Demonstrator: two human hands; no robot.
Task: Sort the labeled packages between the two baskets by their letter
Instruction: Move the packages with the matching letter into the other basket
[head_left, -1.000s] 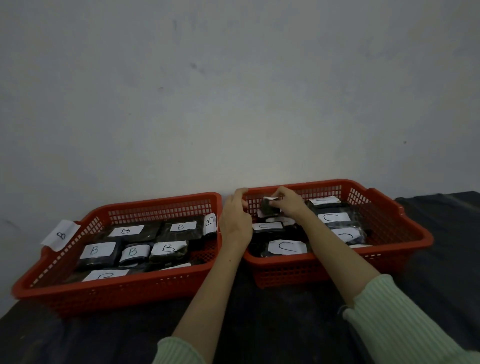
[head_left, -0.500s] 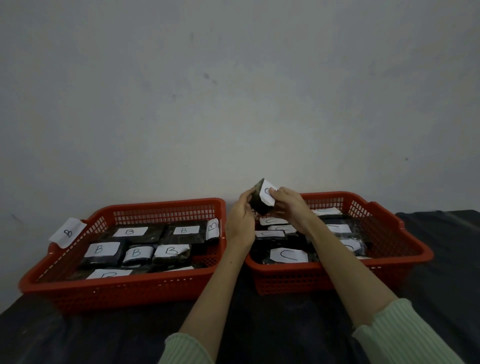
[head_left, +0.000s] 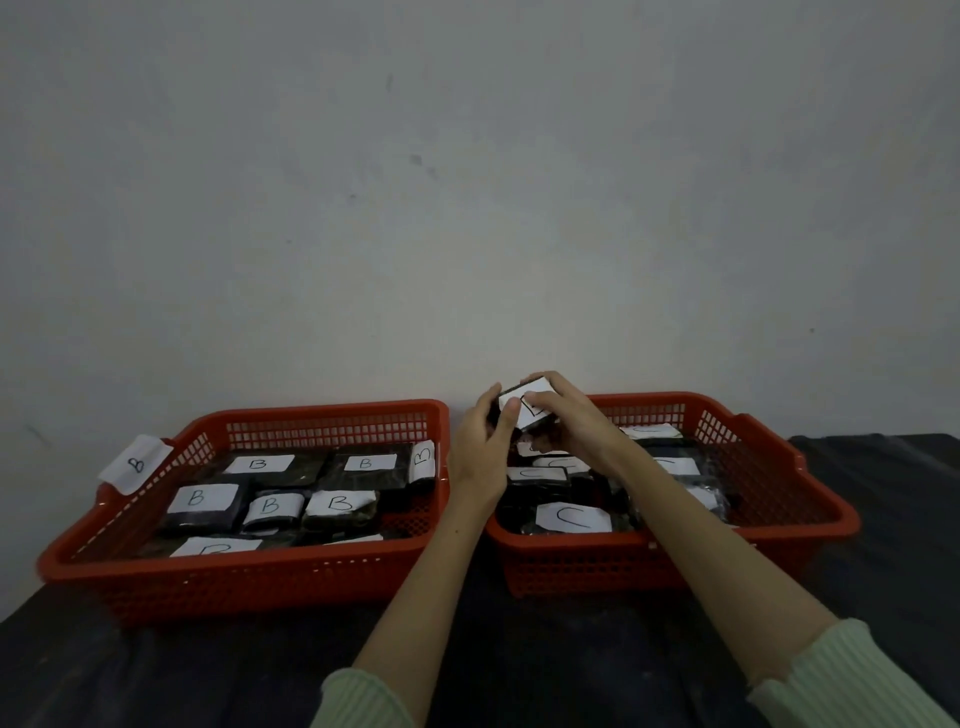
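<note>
Two red plastic baskets stand side by side on a black tabletop. The left basket (head_left: 249, 577) holds several dark packages with white B labels (head_left: 340, 503). The right basket (head_left: 779, 462) holds several packages with C labels (head_left: 574, 518). Both hands hold one small dark package with a white label (head_left: 530, 408) above the far left corner of the right basket. My left hand (head_left: 480, 452) grips its left side and my right hand (head_left: 571, 423) covers its top and right side. Fingers hide part of its letter.
A white paper tag marked B (head_left: 136, 463) hangs on the left basket's far left corner. A bare grey wall (head_left: 467, 208) rises right behind the baskets. Black tabletop (head_left: 156, 675) shows in front of the baskets and to their right.
My right hand lifted a package out of the right basket's far left corner. My left hand came up to grip it too, and the label has turned to face me.
</note>
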